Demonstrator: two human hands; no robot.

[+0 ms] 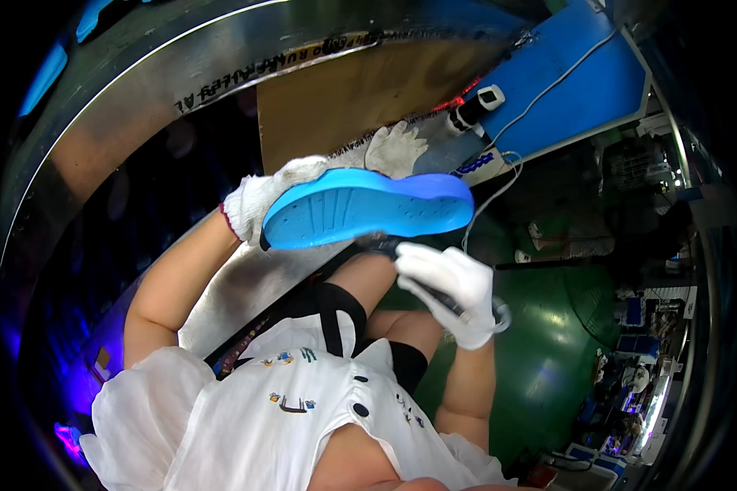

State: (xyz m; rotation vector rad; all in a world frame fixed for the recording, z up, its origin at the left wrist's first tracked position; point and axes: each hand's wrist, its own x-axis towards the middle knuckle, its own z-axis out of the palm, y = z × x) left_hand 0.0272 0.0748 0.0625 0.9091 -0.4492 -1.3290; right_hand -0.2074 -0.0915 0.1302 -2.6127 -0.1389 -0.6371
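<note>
My left hand [266, 195], in a white knitted glove with a dark red cuff edge, grips the far left side of a bright blue shoe sole [360, 214]. The sole is held up lengthwise, its grooved and pitted face toward me. In my right hand [454, 290], also white-gloved, is a dark-handled brush [378, 243], gripped by the handle. Its blurred head is at the sole's near edge; whether the two touch I cannot tell. Just beyond the sole lies a loose white glove [396, 149].
Brown cardboard [336, 94] covers part of the bench beyond the sole. A black-and-white cylindrical device [477, 106] stands by a blue panel [565, 78], with a white cable [549, 90] crossing it. A curved metal rim [110, 139] runs along the far left. Green floor [540, 344] is at right.
</note>
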